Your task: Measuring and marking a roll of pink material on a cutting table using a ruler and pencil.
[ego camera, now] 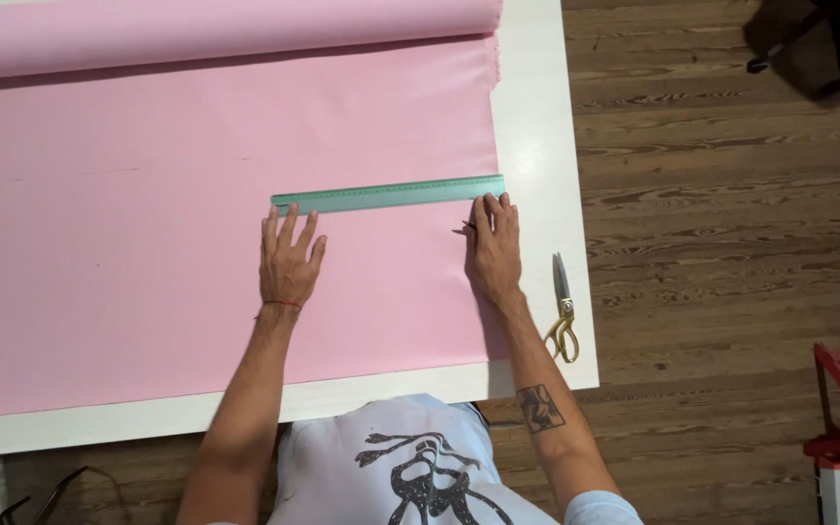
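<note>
On the pink fabric (148, 243), both hands' spread fingers (289, 226) touch the green ruler (388, 193), the right perhaps pinching a pencil.

Soft, even light falls on the pink fabric (196, 243), bright without glare. The roll at its far edge throws a thin shadow along the cloth. Beside the fabric, the white worktop (542, 126) looks nearly washed out. The wooden floor (731, 214) beyond it is dimmer. Focus is sharp throughout, with slight bending toward the edges.

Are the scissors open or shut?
Shut: the scissors lie on the table with both blades together, right of the right hand.
</note>
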